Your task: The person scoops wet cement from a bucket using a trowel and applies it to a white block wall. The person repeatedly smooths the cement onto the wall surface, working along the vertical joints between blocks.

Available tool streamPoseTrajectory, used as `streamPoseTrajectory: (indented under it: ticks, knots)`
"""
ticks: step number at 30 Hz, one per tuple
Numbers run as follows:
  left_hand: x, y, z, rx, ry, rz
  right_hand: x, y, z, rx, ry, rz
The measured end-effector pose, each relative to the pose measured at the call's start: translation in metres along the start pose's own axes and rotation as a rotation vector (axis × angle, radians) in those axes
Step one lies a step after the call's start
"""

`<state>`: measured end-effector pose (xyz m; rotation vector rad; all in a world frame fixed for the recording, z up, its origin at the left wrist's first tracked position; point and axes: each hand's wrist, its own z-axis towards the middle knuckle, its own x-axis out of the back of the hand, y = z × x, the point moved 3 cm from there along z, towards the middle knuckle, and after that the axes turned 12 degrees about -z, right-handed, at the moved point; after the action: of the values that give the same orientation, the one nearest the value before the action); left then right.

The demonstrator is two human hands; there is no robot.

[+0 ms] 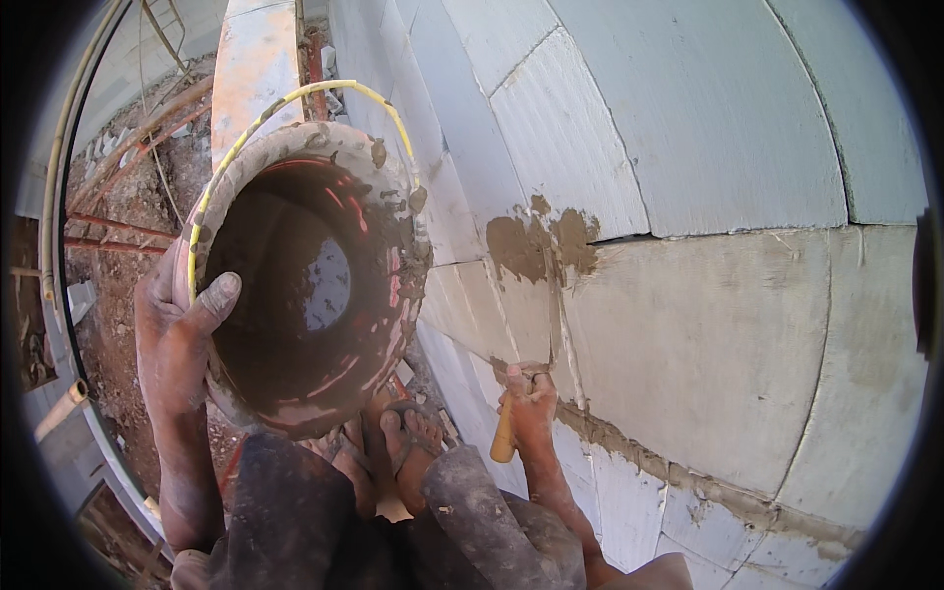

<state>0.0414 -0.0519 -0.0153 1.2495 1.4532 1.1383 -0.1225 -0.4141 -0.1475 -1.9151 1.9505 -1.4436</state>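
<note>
My left hand (pixel 175 344) grips the rim of a mortar-smeared bucket (pixel 251 379), its thumb hooked over the edge. The bucket is tilted toward me, with wet grey-brown mortar (pixel 270 236) coating the inside and a pale patch on the bottom. A yellow handle (pixel 236 147) arches over its far side. In my right hand (pixel 534 405), closed with the thumb on top, is a trowel (pixel 503 433) with a yellowish handle. Its blade lies up against the wall and is hard to make out. Just above it, wet mortar (pixel 521 241) is smeared across a block joint.
A wall of large pale blocks (pixel 708 354) fills the right side, with a mortar seam (pixel 629 450) running along it. My bare feet (pixel 408 442) stand on a narrow support. Lower down at left are rubble ground (pixel 118 334), red bars (pixel 118 244) and poles (pixel 59 177).
</note>
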Motion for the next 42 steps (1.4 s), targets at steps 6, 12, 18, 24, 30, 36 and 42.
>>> streamPoseTrajectory:
  ticks: [6, 12, 18, 24, 30, 36, 42]
  knots:
    - [0.001, 0.003, 0.000, -0.025, -0.040, 0.016, -0.023, 0.010, -0.022, 0.008, -0.144, 0.242]
    - [0.013, 0.001, 0.017, -0.013, -0.006, 0.061, -0.070, -0.005, 0.023, -0.064, -0.226, 0.260]
    - [0.033, 0.007, 0.021, 0.146, 0.079, -0.081, -0.114, -0.017, 0.055, -0.202, -0.135, 0.467]
    - [0.035, 0.022, 0.015, 0.184, 0.151, 0.001, -0.126, -0.037, 0.056, -0.224, -0.006, 0.502]
    - [0.048, 0.068, 0.011, 0.218, 0.273, 0.026, -0.110, -0.097, 0.022, -0.305, 0.108, 0.505]
    - [0.082, 0.108, -0.011, 0.255, 0.282, 0.061, -0.079, -0.148, -0.006, -0.332, 0.136, 0.547]
    - [0.065, 0.149, -0.034, 0.331, 0.324, 0.033, -0.045, -0.166, -0.034, -0.346, 0.153, 0.490]
